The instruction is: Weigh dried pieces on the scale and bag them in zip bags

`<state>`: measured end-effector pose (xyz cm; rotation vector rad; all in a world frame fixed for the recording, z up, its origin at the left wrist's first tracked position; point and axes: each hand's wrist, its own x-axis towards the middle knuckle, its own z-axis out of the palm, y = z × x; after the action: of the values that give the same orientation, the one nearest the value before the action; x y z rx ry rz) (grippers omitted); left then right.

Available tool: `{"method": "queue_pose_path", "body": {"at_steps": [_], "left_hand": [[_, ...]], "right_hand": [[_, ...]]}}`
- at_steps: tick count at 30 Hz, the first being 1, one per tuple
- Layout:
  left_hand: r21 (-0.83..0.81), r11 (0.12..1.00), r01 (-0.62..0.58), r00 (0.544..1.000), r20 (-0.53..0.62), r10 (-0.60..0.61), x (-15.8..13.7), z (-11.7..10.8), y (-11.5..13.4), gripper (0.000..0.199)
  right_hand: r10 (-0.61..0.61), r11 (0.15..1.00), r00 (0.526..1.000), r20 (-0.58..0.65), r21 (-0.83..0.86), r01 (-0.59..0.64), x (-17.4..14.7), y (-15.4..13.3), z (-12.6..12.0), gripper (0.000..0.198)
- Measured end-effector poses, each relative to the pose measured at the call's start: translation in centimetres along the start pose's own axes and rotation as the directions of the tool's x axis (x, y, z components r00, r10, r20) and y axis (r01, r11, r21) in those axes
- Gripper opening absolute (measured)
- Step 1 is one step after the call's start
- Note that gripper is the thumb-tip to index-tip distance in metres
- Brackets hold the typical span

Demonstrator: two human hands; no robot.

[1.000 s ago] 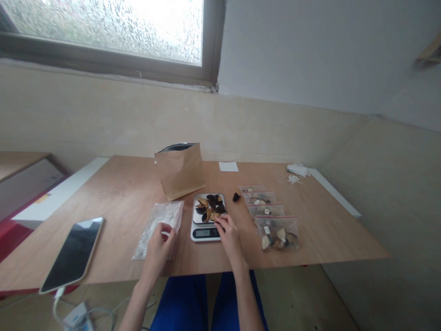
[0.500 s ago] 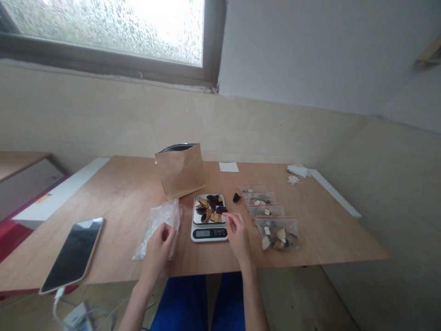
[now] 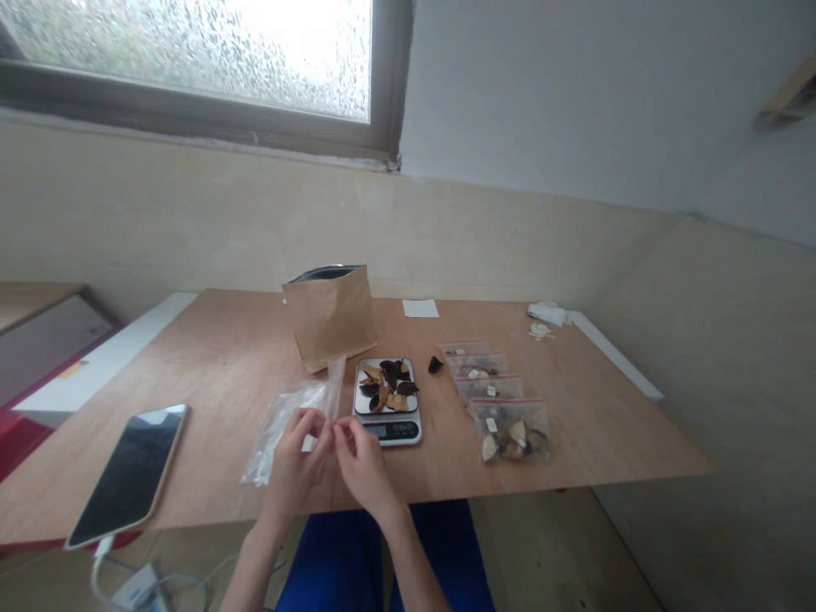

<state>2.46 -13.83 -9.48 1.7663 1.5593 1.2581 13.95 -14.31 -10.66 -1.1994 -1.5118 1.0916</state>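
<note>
My left hand (image 3: 297, 457) is closed on the edge of a clear plastic zip bag (image 3: 336, 387), which stands up between my hands. My right hand (image 3: 363, 466) pinches the same bag's edge, its fingertips almost touching the left ones. Under and beside my left hand lie more clear plastic bags (image 3: 264, 446). Just beyond my right hand stands a white digital scale (image 3: 411, 429), its display partly covered by that hand. Dark brown and tan curled dried pieces (image 3: 388, 384), resembling dried mushroom, rest on its plate.
A brown paper pouch (image 3: 331, 319) stands open behind the scale. One dark piece (image 3: 435, 365) lies to the scale's right, near several filled, labelled zip bags (image 3: 513, 433). A phone (image 3: 131, 472) with a cable lies at left. White paper (image 3: 420, 308) lies at the back.
My right hand has moved left from the scale's edge to meet my left hand at the bag. The bag now rises upright between them. The pieces on the scale look unchanged.
</note>
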Motion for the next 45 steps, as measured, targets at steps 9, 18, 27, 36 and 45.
{"method": "queue_pose_path", "body": {"at_steps": [9, 18, 27, 36, 45], "left_hand": [[-0.091, 0.994, 0.053, 0.991, 0.125, -0.042, -0.1, -1.1, 0.6, 0.025], [-0.072, 0.997, 0.036, 0.989, -0.14, -0.046, -0.6, -1.1, 1.1, 0.023], [-0.049, 0.998, 0.047, 0.942, -0.329, -0.061, 2.1, -1.1, 4.3, 0.023], [-0.225, 0.94, 0.255, 0.937, -0.184, -0.298, 4.6, 1.0, 3.8, 0.018], [-0.217, 0.956, 0.199, 0.953, -0.183, -0.24, 5.0, 3.2, 2.5, 0.023]], "right_hand": [[0.004, 0.996, 0.993, -0.116, -0.091, -0.015, -0.6, -2.0, 0.3, 0.023], [0.034, 0.994, 0.968, -0.249, -0.092, -0.058, 0.5, -0.4, -2.4, 0.029], [-0.011, 1.0, 0.992, -0.129, -0.005, 0.011, 0.2, -0.3, -8.1, 0.034], [-0.226, 0.902, 0.895, -0.385, -0.43, 0.043, 0.9, 4.4, -9.7, 0.028], [-0.197, 0.755, 0.951, -0.239, -0.656, -0.008, 3.4, 6.4, -7.5, 0.038]]}}
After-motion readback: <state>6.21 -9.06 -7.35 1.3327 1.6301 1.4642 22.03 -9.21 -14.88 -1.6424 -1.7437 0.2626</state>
